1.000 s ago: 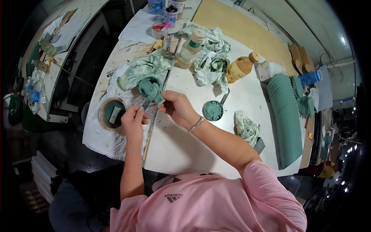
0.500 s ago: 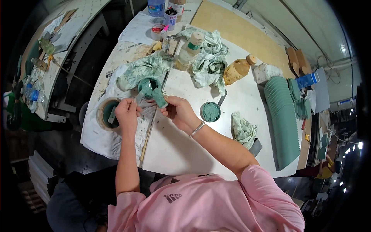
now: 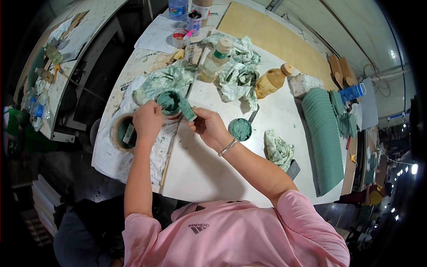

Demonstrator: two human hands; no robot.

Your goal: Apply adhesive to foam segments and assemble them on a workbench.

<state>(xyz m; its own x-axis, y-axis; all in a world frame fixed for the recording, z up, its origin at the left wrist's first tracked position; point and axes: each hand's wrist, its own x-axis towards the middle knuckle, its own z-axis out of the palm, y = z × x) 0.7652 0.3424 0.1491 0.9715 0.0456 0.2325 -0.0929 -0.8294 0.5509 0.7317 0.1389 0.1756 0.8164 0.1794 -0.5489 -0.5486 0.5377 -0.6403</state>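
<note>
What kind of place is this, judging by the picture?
Probably a craft or paint workshop: a white worktable smeared with green, stained rags, a small pan of green paste and stacked green ribbed pieces.

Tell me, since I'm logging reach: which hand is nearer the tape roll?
Left. The left hand sits just right of the tape roll; the right hand is farther right, holding a green piece.

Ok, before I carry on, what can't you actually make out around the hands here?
Head view only:
- Left hand: its back faces the camera, so the fingers and any tool in them are hidden.
- Green pot: near side covered by that hand.
- Small green piece in the right hand: too small to identify.
- Tape roll: contents unclear.
</note>
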